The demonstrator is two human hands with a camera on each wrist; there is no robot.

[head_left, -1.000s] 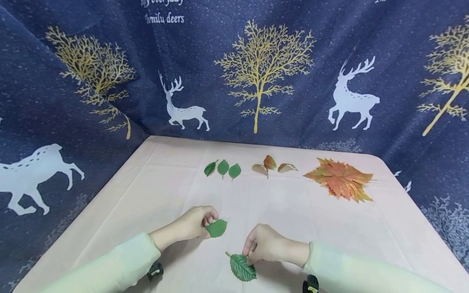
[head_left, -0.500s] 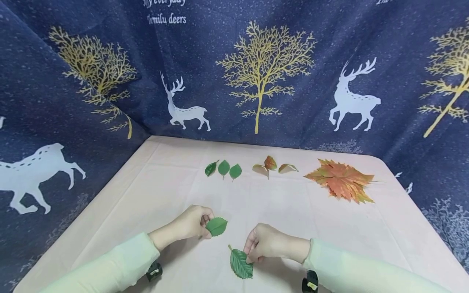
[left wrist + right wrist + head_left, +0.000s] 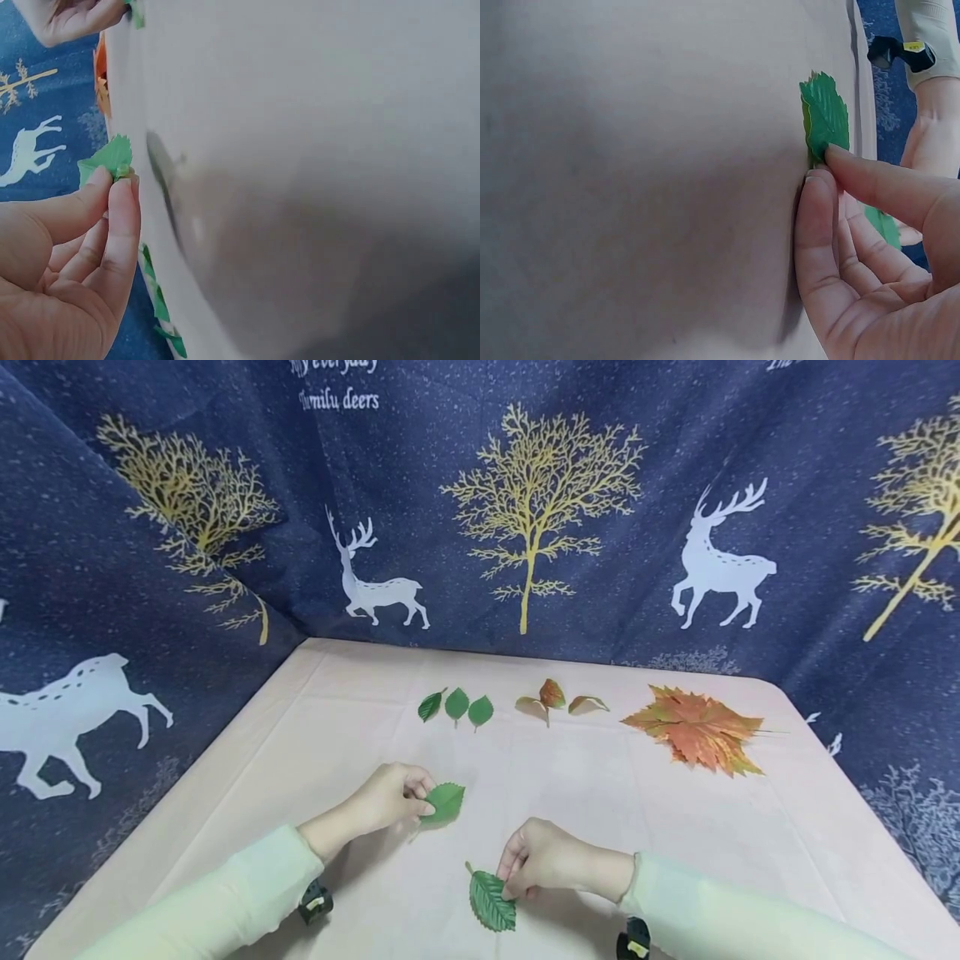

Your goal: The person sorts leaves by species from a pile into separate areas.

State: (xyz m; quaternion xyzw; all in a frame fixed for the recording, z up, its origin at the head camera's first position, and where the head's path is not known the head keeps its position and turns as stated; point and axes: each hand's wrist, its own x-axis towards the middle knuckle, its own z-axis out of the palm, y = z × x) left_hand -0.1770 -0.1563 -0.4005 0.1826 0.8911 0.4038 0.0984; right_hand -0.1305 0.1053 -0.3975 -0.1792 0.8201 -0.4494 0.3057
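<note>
My left hand (image 3: 392, 797) pinches a green leaf (image 3: 446, 803) between thumb and fingers; in the left wrist view this leaf (image 3: 109, 157) stands up off the table, its shadow apart from it. Nearer the front edge, my right hand (image 3: 551, 860) pinches a second, darker green leaf (image 3: 491, 902) with strong veins and a short stem. The right wrist view shows that leaf (image 3: 826, 112) gripped at its edge between thumb and finger, over the cloth. The lower fingers of both hands are curled in.
On the pale pink tablecloth (image 3: 322, 727), a row of small green leaves (image 3: 457, 704) lies at the back. Beside it are several orange-brown leaves (image 3: 552, 693), then a pile of orange maple leaves (image 3: 697, 727). A blue deer-print curtain (image 3: 465, 527) hangs behind.
My left hand has lifted its leaf and moved away from me, tilting it. The right hand's leaf has turned slightly, its stem pointing more away from me; that hand has barely moved.
</note>
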